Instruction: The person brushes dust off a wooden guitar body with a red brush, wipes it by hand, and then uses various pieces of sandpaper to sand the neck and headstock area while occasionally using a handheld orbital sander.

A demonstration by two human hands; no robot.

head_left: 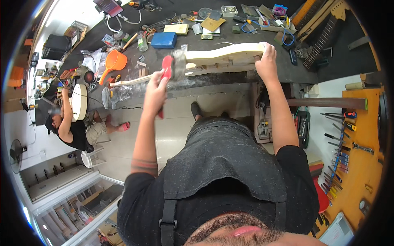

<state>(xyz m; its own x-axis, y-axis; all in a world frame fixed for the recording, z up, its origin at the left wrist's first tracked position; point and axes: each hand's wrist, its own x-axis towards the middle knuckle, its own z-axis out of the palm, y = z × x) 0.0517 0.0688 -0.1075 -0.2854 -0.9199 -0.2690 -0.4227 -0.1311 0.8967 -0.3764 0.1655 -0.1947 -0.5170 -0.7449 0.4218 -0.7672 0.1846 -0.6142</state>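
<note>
My left hand (pixel 156 91) is closed around a red-handled brush (pixel 166 67) with bushy grey bristles. The bristles are at the left part of a pale wooden guitar body (pixel 225 53), which stands on its edge at the bench's near side; whether they touch it I cannot tell. My right hand (pixel 267 60) grips the body's rounded right end, fingers over the top edge. A thin pale wooden strip (pixel 132 80) runs on to the left, probably the neck; its join is hidden behind the brush and my hand.
The dark bench (pixel 197 88) holds a blue box (pixel 164 39), an orange dipper (pixel 115 61), a plastic bottle (pixel 142 42) and a fretted guitar neck (pixel 322 45). At left a co-worker (pixel 74 131) holds a cream guitar body (pixel 79 102). A tool board (pixel 357 168) hangs at right.
</note>
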